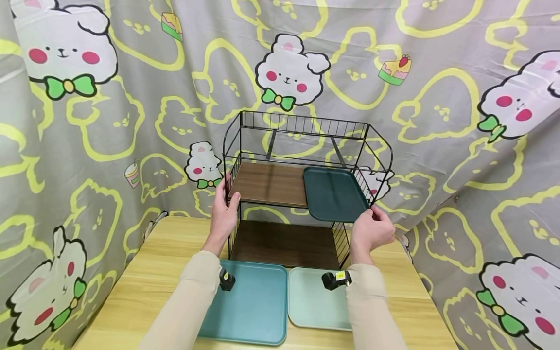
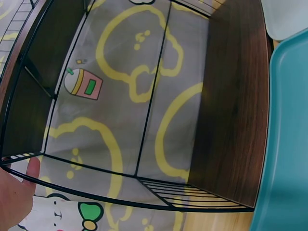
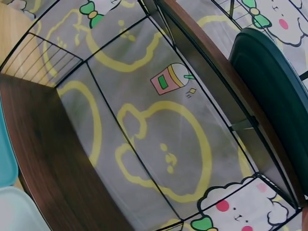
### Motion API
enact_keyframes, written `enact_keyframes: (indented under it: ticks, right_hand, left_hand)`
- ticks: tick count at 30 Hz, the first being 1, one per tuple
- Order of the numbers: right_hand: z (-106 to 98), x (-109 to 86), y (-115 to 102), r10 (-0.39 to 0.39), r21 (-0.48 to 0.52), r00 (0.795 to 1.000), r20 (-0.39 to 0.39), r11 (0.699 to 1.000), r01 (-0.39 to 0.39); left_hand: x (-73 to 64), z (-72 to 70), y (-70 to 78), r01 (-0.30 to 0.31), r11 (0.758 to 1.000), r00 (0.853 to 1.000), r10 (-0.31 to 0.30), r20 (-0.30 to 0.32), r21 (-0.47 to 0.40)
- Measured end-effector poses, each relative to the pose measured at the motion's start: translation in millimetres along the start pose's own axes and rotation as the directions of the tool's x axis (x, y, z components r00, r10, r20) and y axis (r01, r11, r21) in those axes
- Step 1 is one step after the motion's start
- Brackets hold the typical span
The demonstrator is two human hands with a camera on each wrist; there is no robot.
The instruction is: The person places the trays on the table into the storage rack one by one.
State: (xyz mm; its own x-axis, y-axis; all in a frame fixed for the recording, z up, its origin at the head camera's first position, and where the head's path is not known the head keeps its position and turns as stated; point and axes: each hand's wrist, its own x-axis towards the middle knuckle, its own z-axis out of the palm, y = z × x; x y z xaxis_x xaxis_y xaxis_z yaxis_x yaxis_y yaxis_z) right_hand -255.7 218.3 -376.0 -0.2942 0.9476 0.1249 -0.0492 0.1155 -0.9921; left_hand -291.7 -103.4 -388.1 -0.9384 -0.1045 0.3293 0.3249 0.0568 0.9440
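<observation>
A black wire rack (image 1: 302, 166) with two brown wood-look shelves stands on the table. On the right half of its upper shelf (image 1: 271, 183) lies a dark green tray (image 1: 334, 194), its near end jutting past the shelf's front edge. My right hand (image 1: 372, 229) pinches the tray's near right corner, close to the rack's right side; the exact finger contact is hidden. My left hand (image 1: 224, 216) grips the rack's left side at upper-shelf height, thumb in front and fingers outside the frame. Only part of the left hand (image 2: 17, 195) shows in the left wrist view.
In front of the rack, a blue-teal tray (image 1: 253, 301) and a smaller pale green tray (image 1: 317, 299) lie side by side on the wooden table (image 1: 144, 277). The lower shelf (image 1: 284, 243) is behind them. Patterned curtains (image 1: 153, 97) surround the table closely.
</observation>
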Motion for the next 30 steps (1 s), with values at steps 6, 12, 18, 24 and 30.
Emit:
enact_keyframes:
  ticks: [6, 12, 18, 24, 30]
  right_hand:
    - [11, -2.0, 0, 0.040, 0.062, 0.998, -0.038, 0.997, -0.038]
    - [20, -0.8, 1, 0.037, 0.112, 0.996, -0.082, 0.993, -0.027]
    - [23, 1.3, 1, 0.011, 0.107, 0.997, -0.081, 0.994, -0.003]
    - [5, 5.5, 5, -0.018, 0.082, 0.998, 0.064, 0.997, 0.013]
    - [-24, 23.5, 33, -0.229, 0.148, 0.932, 0.280, 0.970, 0.194]
  left_hand:
    - [-0.2, -0.3, 1.4, 0.024, 1.000, 1.000, -0.024, -0.002, 0.008]
    - [0.3, -1.4, 0.9, 0.033, 0.999, 0.999, -0.033, -0.004, 0.011]
    - [1.6, -1.0, 1.5, -0.002, 1.000, 1.000, 0.002, -0.004, 0.004]
    - [1.1, -0.1, 3.5, 0.021, 1.000, 1.000, -0.021, 0.004, 0.015]
    - [-0.9, -0.5, 3.6, 0.040, 0.999, 0.999, -0.040, 0.001, 0.026]
